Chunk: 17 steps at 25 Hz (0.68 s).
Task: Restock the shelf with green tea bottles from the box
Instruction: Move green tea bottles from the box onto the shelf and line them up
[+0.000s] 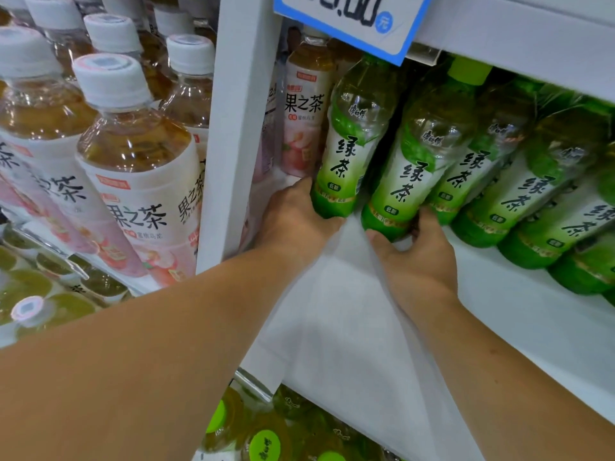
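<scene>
On the white shelf, I have my left hand and right hand each with fingers clamped on a green tea bottle beside a standing row, the front bare, so restocking looks partway done.

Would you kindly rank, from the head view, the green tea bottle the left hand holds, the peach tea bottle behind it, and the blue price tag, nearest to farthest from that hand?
1. Green tea bottle, in the left hand.
2. Peach tea bottle, behind, slightly left.
3. Blue price tag, on the shelf edge above.
</scene>
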{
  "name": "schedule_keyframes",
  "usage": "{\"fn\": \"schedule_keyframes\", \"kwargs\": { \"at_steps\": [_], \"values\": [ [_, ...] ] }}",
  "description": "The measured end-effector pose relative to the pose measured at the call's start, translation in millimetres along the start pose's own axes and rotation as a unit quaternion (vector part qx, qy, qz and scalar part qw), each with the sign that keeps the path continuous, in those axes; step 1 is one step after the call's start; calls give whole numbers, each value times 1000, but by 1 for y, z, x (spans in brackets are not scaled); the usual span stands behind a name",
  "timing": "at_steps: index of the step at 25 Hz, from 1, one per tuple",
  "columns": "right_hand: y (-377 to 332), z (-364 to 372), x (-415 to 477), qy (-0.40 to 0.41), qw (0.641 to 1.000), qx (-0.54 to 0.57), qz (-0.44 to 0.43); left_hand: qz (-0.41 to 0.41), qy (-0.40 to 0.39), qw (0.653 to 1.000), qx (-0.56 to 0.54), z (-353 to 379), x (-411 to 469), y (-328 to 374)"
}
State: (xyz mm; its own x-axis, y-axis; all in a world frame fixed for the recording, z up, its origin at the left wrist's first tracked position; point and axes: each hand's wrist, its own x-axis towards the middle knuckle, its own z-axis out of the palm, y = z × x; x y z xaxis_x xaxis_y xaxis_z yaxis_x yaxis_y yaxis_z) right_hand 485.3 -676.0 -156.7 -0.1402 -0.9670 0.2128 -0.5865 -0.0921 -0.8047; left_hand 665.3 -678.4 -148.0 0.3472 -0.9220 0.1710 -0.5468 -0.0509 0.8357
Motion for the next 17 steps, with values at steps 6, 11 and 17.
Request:
{"fn": "schedule_keyframes", "kwargs": {
  "at_steps": [6, 11, 17],
  "values": [
    [-1, 2, 1, -2, 999, -33, -9, 15, 2, 1000, -3, -2, -2, 1],
    [-2, 3, 1, -9, 998, -55, -17, 9, -23, 1000, -8, -5, -2, 3],
    [-3, 2, 1, -24, 996, -91, 4, -1, -27, 999, 17, -5, -2, 4]
  ]
}}
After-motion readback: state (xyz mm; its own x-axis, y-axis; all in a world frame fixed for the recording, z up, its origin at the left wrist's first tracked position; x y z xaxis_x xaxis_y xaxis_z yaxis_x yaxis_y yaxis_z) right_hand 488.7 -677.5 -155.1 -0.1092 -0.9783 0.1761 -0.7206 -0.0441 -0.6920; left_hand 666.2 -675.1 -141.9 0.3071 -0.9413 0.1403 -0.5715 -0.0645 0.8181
